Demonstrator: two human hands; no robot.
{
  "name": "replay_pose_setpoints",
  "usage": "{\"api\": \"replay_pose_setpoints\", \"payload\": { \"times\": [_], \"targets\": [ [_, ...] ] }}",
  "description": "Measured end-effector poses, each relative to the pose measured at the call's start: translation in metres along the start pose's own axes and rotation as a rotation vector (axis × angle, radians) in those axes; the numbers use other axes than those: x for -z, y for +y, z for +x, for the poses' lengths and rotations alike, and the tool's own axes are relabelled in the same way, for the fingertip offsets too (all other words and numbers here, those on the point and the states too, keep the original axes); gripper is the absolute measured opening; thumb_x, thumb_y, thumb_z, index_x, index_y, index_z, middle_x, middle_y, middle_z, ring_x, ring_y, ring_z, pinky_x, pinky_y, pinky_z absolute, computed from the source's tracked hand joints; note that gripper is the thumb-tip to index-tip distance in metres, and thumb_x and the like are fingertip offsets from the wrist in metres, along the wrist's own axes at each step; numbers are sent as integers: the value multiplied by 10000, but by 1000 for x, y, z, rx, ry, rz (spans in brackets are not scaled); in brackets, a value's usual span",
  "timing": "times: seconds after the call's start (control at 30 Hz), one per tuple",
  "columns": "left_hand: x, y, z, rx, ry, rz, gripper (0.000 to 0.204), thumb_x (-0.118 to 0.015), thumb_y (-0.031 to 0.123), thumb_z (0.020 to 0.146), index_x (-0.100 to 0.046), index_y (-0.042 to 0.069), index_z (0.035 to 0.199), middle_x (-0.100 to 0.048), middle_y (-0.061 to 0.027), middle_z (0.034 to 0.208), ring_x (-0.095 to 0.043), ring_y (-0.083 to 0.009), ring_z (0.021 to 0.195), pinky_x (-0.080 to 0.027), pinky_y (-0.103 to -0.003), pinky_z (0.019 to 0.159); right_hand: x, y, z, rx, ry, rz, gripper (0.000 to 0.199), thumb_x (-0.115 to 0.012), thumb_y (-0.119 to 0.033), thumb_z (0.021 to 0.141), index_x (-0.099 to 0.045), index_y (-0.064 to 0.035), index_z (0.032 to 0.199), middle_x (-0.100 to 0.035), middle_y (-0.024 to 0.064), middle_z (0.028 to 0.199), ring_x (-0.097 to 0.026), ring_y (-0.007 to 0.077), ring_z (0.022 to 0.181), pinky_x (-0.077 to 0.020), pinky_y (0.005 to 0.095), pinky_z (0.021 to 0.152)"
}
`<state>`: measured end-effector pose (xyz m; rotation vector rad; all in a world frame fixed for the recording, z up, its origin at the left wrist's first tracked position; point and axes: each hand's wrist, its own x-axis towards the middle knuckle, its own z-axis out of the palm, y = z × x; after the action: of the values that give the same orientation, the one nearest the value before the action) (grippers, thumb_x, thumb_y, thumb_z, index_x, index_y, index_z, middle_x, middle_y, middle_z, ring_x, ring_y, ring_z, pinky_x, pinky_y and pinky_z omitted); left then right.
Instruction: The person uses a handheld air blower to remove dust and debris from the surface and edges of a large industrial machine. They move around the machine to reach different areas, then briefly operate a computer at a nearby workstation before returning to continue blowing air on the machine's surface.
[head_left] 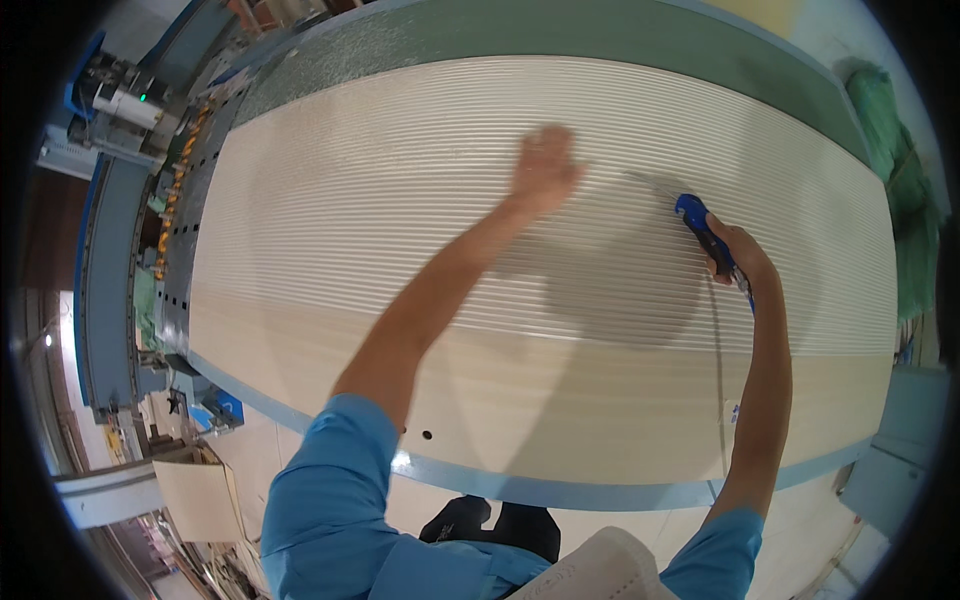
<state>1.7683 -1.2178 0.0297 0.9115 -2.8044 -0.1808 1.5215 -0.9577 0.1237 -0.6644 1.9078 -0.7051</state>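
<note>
- Two bare hands are stretched out over a wide cream-coloured ribbed panel (400, 180) that lies flat on a long work table (560, 40) with a green top and a pale blue edge.
- Left hand (543, 165) rests palm-down on the grooved surface, near the far middle of the panel; the fingers look loosely extended and close together, though motion blur hides their exact spacing.
- Right hand (738, 252) is wrapped in a fist around a blue utility knife (703, 228), whose tip touches the ribs to the right of the left hand.
- One thin dark line (719, 370) runs from the knife back across the panel toward the near edge.
- Near part of the panel is smooth, with a faint wood grain, and has a small dark hole (427, 436) by the left elbow.
- Both arms wear short blue sleeves (320, 490).
- Green netting (895, 170) is bundled beyond the table's right end.
- Blue machine parts (120, 100) stand along the table's left end.
</note>
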Motion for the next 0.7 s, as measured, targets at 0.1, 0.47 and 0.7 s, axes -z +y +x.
{"api": "replay_pose_setpoints", "payload": {
  "times": [0.1, 0.47, 0.7],
  "targets": [
    [1, 21, -2, 27, 1, -58, 668, -229, 520, 1049, -238, 94, 1563, -187, -131, 1641, -143, -335, 1519, -100, -470, 1247, -19, -3, -11, 1, 61, 171, 572, -455, -565, 1008, -573, -76, 735, -556, 64, 489, -517, 147, 351, -365, 264, 312],
    [106, -290, -184, 953, 61, 116, 644, -221, 516, 1047, -212, 157, 1582, -182, -123, 1644, -137, -344, 1517, -140, -483, 1232, -112, -30, -28, 101, -137, 152, 573, -445, -582, 1008, -552, -76, 760, -559, 75, 498, -510, 159, 345, -356, 277, 306],
    [84, -253, -120, 458, -30, 138, 685, -208, 544, 1041, -237, 109, 1569, -192, -181, 1629, -156, -353, 1513, -110, -500, 1240, -230, -86, 13, 204, -43, 162, 552, -480, -553, 1004, -552, -50, 791, -553, 78, 517, -498, 163, 364, -357, 311, 332]
  ]
}}
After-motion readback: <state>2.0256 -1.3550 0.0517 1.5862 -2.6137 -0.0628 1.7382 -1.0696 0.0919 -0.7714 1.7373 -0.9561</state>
